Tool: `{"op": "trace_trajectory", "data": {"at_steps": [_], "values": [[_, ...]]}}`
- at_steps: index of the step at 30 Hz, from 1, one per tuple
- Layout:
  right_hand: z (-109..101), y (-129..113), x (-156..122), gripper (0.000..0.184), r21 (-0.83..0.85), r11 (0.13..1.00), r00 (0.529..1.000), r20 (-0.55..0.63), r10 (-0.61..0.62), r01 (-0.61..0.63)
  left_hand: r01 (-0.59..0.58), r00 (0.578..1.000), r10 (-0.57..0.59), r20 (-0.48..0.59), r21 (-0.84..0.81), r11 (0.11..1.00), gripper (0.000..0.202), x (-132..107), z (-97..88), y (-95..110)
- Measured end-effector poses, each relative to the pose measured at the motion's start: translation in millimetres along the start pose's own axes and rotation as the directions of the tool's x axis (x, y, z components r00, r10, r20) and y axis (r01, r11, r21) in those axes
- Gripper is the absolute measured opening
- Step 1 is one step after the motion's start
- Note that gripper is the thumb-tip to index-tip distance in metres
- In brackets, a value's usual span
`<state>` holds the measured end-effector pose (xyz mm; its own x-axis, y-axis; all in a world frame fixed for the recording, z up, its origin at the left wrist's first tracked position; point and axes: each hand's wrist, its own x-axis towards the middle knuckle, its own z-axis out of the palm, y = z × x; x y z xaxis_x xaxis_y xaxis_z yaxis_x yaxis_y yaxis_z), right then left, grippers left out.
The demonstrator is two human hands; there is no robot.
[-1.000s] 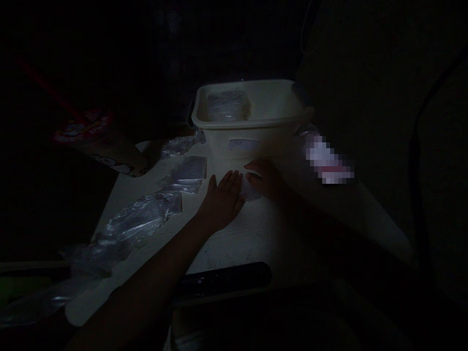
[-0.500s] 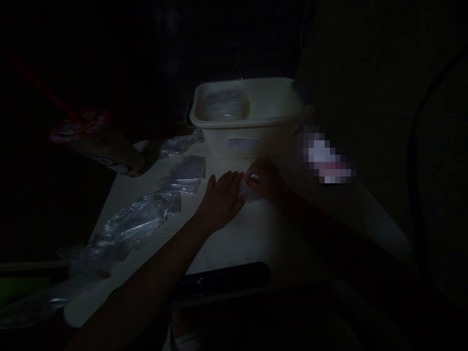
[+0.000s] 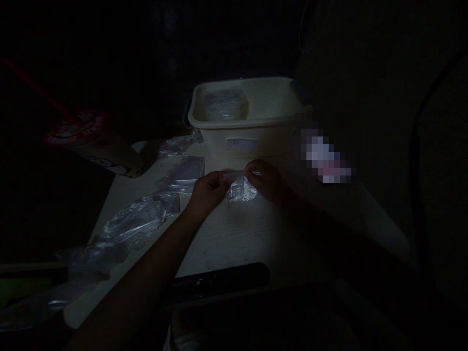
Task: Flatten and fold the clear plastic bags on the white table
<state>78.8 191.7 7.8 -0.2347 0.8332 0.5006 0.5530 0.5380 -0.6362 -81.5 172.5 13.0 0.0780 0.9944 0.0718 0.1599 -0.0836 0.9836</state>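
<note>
Between my two hands is a small clear plastic bag (image 3: 243,191), held by its upper edge just above the white table (image 3: 234,239). My left hand (image 3: 209,191) pinches the bag's left corner, and my right hand (image 3: 263,176) grips it at the upper right. Whether anything is inside the bag, I cannot tell in the dim light. Left of my left hand lie a stack of flat clear bags (image 3: 187,173) and a large crumpled plastic wrapper (image 3: 137,222). Behind my hands stands a cream plastic basin (image 3: 215,139) with a pile of clear plastic packets (image 3: 224,103) in its left part.
A drink cup (image 3: 106,151) with a red straw stands at the table's left edge. A pixelated patch (image 3: 323,156) covers something right of the basin. A dark slot (image 3: 226,278) runs along the near edge. A dark cable (image 3: 415,161) hangs at the right.
My left hand was lying flat with fingers spread. It has closed on the bag's left corner, and more of the bag now shows between my hands.
</note>
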Motion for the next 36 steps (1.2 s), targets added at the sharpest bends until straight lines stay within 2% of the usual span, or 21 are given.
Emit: {"op": "trace_trajectory", "data": {"at_steps": [4, 7, 12, 20, 24, 30, 36], "values": [[1.1, 0.0, -0.2, 0.010, 0.079, 0.992, 0.995, -0.022, 0.098, -0.096, 0.014, 0.998, -0.014, -0.063, -0.004, 1.000, 0.010, 0.7, 0.3, -0.1], [0.8, 0.0, 0.6, 0.012, 0.074, 0.983, 0.985, -0.014, 0.170, -0.169, 0.029, 0.997, -0.030, -0.065, -0.028, 0.999, 0.007, 0.1, 0.7, -0.8], [-2.6, -0.5, 3.4, 0.010, 0.033, 0.990, 0.988, 0.073, 0.134, -0.137, 0.037, 0.998, -0.040, -0.045, -0.052, 0.998, 0.008, -2.4, 0.4, 2.6], [-5.4, -1.5, 7.3, 0.011, 0.079, 0.978, 0.981, 0.036, 0.191, -0.193, 0.028, 0.996, -0.028, -0.083, -0.003, 1.000, 0.011, -1.3, -0.9, 1.7], [-7.4, -3.1, 6.8, 0.011, 0.122, 0.966, 0.974, 0.026, 0.227, -0.228, 0.045, 0.993, -0.050, -0.103, -0.049, 0.998, 0.010, -1.3, -0.8, 1.5], [-7.1, -3.2, 4.6, 0.012, 0.153, 0.957, 0.967, -0.027, 0.252, -0.245, 0.097, 0.984, -0.125, -0.127, -0.203, 0.974, 0.005, -1.0, -0.1, 1.9], [-6.1, 2.4, 4.5, 0.023, 0.215, 0.949, 0.973, 0.057, 0.223, -0.230, 0.097, 0.982, -0.127, -0.138, -0.210, 0.973, 0.009, 0.1, -1.4, -1.0]]}}
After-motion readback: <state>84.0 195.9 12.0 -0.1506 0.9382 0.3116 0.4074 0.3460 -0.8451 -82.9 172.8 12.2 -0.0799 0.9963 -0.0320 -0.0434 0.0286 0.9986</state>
